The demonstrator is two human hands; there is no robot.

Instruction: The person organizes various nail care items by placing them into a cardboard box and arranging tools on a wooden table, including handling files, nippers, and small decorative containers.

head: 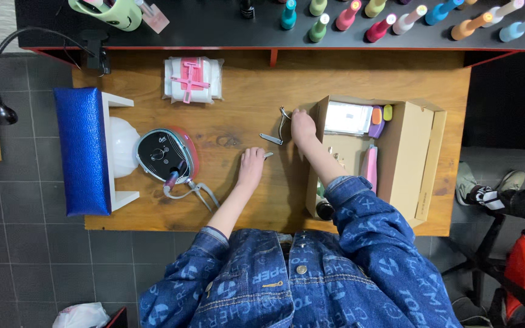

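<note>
Wooden table point(244, 200) | 1 cardboard box point(405, 158) (open), right | right hand point(302, 126) grasping 1 metal nipper point(282, 124) | left hand point(252, 165) flat, released, touching 1 small metal tool point(268, 155).

Both arms stretched forward in rolled blue denim sleeves, forearms bare; left hand point(252, 165) flat, palm down, fingers together; right hand point(302, 126) farther out, knuckles up, fingers curled
</note>
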